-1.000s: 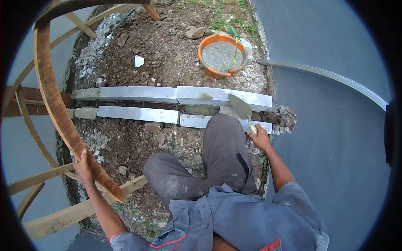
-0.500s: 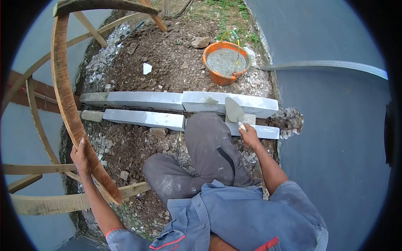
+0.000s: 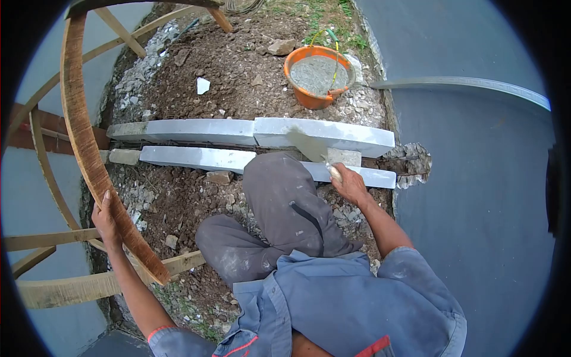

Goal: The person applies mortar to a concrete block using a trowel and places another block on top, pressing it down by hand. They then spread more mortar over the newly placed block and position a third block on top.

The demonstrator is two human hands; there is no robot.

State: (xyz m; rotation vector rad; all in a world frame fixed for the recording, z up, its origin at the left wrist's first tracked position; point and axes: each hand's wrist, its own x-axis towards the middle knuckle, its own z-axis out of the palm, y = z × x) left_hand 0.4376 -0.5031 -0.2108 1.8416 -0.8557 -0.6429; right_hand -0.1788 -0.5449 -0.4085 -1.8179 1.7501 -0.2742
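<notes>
My right hand point(image 3: 352, 185) is closed around the pale handle of a trowel point(image 3: 308, 144). Its blade points up and to the left, over the far row of grey blocks point(image 3: 324, 132). A nearer row of blocks point(image 3: 199, 157) runs alongside, partly behind my knee. A small block piece point(image 3: 345, 157) sits between the rows close to the trowel. On the left, my left hand point(image 3: 106, 225) grips the edge of an upright-looking wooden plank point(image 3: 83, 122), its thumb on the near face. The hand's other fingers are mostly hidden.
An orange bucket point(image 3: 309, 98) of wet mortar stands on the soil beyond the blocks. Wooden bracing point(image 3: 65, 290) crosses the left side. A metal straightedge point(image 3: 464, 83) leans along the grey wall point(image 3: 476, 226) at right. Stones and rubble lie about.
The trowel blade has swung left along the far block row, turning in my right hand. My left hand still holds the plank. The whole view has shifted slightly.
</notes>
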